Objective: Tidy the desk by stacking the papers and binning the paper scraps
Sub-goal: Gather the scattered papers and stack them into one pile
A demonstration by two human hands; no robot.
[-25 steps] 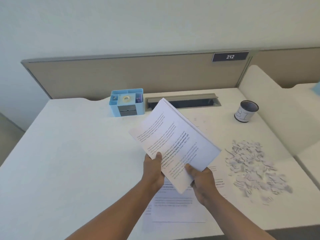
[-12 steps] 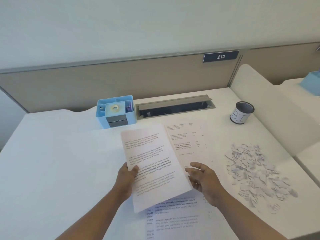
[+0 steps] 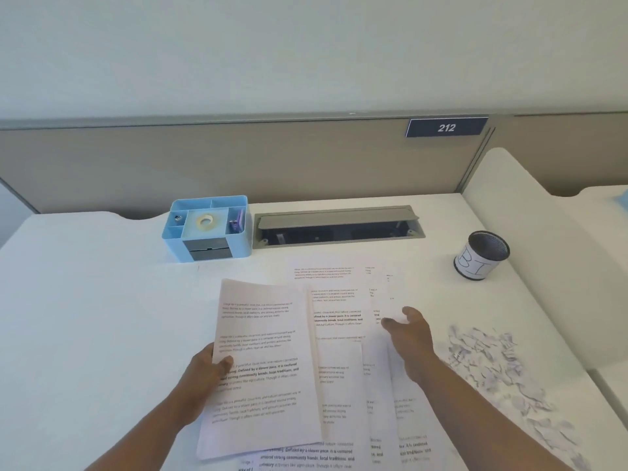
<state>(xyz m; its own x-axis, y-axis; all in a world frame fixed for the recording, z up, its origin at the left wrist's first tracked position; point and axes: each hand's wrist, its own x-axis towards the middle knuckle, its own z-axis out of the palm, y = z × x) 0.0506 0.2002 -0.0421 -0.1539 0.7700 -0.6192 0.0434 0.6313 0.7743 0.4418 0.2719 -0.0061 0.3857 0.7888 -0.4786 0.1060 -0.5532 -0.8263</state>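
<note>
Left hand (image 3: pixel 207 370) gripping the stack of papers (image 3: pixel 261 365) at its left edge, thumb curled over the top sheet, other fingers hidden beneath; forearm angled in from the lower left. Right hand (image 3: pixel 409 338) stretched forward, palm down, fingers straight and spread, holding nothing, fingertips over the loose sheets (image 3: pixel 343 321) spread on the desk (image 3: pixel 85 300). Held stack just left of those fingertips, overlapping the loose sheets. Heap of paper scraps (image 3: pixel 492 365) right of the right wrist. Mesh cup (image 3: pixel 481 254) marked as the bin beyond and right of the right fingertips. Blue organiser (image 3: pixel 207 227) beyond the left thumb.
</note>
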